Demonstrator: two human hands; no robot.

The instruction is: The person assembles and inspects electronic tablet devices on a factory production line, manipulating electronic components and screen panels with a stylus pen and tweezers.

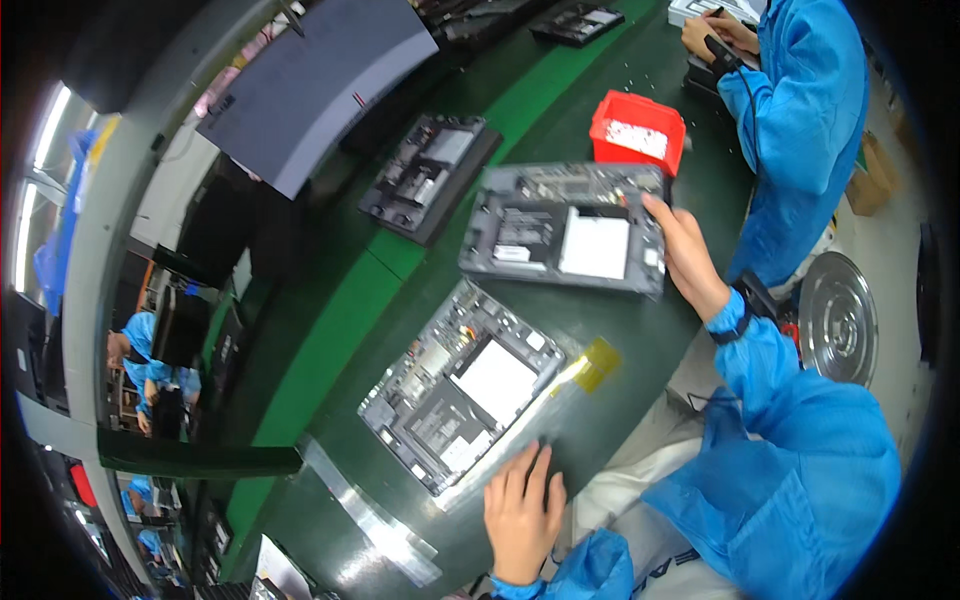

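Observation:
My right hand (690, 255) grips the right edge of an uncovered laptop base (530, 230), thumb on top and fingers at the side. Its battery, circuit board and a white rectangular panel are exposed, and it looks slightly blurred. A second, similar laptop base (450, 425) lies at an angle on the green bench, nearer to me. Beside its near edge, my left hand (525, 510) rests with fingers stretched out on the bench and holds nothing. Yellow film (597, 365) lies by that base's right corner.
A red bin (620, 105) of small white pieces stands behind the held base. Another laptop base (425, 175) sits farther back, near a monitor (320, 90). Clear tape (370, 520) crosses the bench front. A co-worker's blue sleeve (800, 120) and round metal stool (838, 318) are at right.

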